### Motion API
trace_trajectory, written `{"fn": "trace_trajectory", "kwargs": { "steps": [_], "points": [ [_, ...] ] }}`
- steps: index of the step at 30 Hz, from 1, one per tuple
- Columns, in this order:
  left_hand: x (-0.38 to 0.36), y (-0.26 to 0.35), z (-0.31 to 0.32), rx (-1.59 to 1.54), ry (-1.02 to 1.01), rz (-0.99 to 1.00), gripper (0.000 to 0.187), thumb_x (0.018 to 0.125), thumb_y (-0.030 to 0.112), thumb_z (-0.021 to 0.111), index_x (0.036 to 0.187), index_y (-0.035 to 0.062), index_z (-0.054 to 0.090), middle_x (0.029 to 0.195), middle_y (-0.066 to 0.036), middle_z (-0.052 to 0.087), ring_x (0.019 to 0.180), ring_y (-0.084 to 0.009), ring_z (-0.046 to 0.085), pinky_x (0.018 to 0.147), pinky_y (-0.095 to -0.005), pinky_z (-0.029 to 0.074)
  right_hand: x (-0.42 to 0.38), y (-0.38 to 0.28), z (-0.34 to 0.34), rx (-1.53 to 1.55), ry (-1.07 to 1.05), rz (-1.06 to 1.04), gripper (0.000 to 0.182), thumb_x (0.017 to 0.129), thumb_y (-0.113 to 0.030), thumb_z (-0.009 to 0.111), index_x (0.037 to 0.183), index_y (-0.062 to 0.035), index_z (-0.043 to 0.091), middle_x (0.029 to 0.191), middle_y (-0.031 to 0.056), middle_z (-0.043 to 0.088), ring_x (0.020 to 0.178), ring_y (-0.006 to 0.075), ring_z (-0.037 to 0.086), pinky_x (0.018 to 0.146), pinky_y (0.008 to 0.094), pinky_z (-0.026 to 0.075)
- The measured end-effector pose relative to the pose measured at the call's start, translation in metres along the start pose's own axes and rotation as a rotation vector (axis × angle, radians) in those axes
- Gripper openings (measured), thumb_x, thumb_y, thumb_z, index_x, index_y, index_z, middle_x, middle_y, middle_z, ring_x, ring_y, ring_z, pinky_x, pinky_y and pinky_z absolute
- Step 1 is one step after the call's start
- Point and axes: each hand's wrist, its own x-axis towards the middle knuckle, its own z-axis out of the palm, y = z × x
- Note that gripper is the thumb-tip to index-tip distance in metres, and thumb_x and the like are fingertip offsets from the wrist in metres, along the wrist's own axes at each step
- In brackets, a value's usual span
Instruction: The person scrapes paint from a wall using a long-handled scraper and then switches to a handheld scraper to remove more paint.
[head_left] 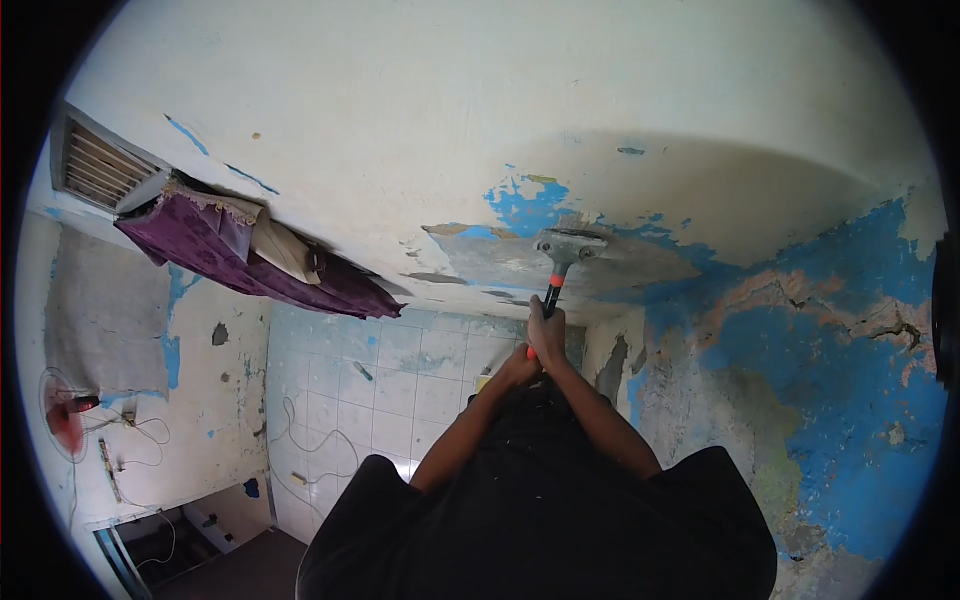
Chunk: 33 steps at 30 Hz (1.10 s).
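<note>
- Taking twelve as the top of the view, we have both hands on one long-handled scraper (556, 283), which lies straight ahead of us, in front of the wall (420, 100).
- Our right hand (546, 328) is wrapped round the black handle (552, 299), its fingers closed on the grip. Our left hand (522, 366) is closed round the lower end, just beside the right and towards seven o'clock from it.
- The scraper's long axis runs from about seven o'clock at our left hand to about one o'clock at the grey scraper head (568, 246). The right hand is the nearer of the two to that head.
- The head's wide edge sits crosswise, roughly nine to three, over bare grey plaster (645, 262). Whether the edge touches the surface or stands just off it, we cannot tell.
- From the head, a patch of blue paint (527, 208) lies near, between ten and eleven o'clock. More bare grey runs out towards three and nine.
- Farther from our hands, we have a purple curtain (215, 240) between nine and ten o'clock, the tiled floor (390, 365) towards nine, and the flaking blue wall (850, 370) at three, all well apart from the scraper.
</note>
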Motion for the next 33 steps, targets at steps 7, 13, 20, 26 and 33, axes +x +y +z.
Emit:
{"fn": "trace_trajectory", "kwargs": {
  "steps": [7, 13, 20, 26, 33],
  "points": [
    [0.004, -0.013, 0.001, 0.009, 0.004, 0.069, 0.031, 0.081, 0.017, 0.053, 0.100, -0.0065, 0.059, 0.087, -0.016, 0.065, 0.084, -0.0238, 0.063, 0.075, -0.0354, 0.048, -0.008, -0.020, -0.005, 0.057, -0.071, 0.042, 0.045, 0.090, -0.032, 0.056, 0.056, -0.0039, 0.047, 0.046, 0.0007, 0.043, 0.039, 0.0112, 0.042, 0.040, 0.0327, 0.031],
    [-0.004, 0.012, 0.001, 0.011, 0.065, 0.106, 0.035, 0.080, 0.017, 0.054, 0.106, -0.0056, 0.058, 0.095, -0.020, 0.065, 0.095, -0.0256, 0.062, 0.083, -0.0382, 0.046, -0.002, -0.017, 0.000, 0.072, -0.047, -0.013, 0.049, 0.092, -0.034, 0.053, 0.053, -0.0076, 0.043, 0.042, 0.0003, 0.040, 0.032, 0.0117, 0.040, 0.033, 0.0290, 0.030],
    [0.004, 0.008, 0.000, 0.003, 0.113, 0.191, 0.036, 0.080, 0.018, 0.056, 0.107, -0.0058, 0.057, 0.095, -0.020, 0.065, 0.093, -0.0256, 0.063, 0.082, -0.0376, 0.047, -0.001, -0.027, -0.003, 0.045, -0.035, 0.007, 0.047, 0.092, -0.033, 0.055, 0.056, -0.0047, 0.045, 0.045, 0.0011, 0.042, 0.038, 0.0114, 0.040, 0.039, 0.0308, 0.031],
    [-0.001, 0.106, -0.022, 0.041, 0.124, 0.440, 0.037, 0.079, 0.019, 0.058, 0.106, -0.0058, 0.057, 0.100, -0.022, 0.064, 0.092, -0.0267, 0.062, 0.081, -0.0372, 0.046, -0.006, -0.127, 0.001, -0.019, -0.049, -0.229, 0.049, 0.092, -0.033, 0.055, 0.060, 0.0034, 0.049, 0.048, 0.0094, 0.046, 0.046, 0.0168, 0.040, 0.048, 0.0355, 0.034],
    [0.028, 0.017, 0.011, 0.023, 0.167, 0.381, 0.044, 0.082, 0.023, 0.057, 0.117, -0.0041, 0.052, 0.108, -0.021, 0.061, 0.101, -0.0267, 0.059, 0.088, -0.0346, 0.044, 0.005, -0.053, -0.008, -0.204, 0.034, -0.135, 0.049, 0.089, -0.036, 0.058, 0.064, 0.0057, 0.053, 0.052, 0.0136, 0.053, 0.050, 0.0199, 0.049, 0.052, 0.0386, 0.038]
  ]
}}
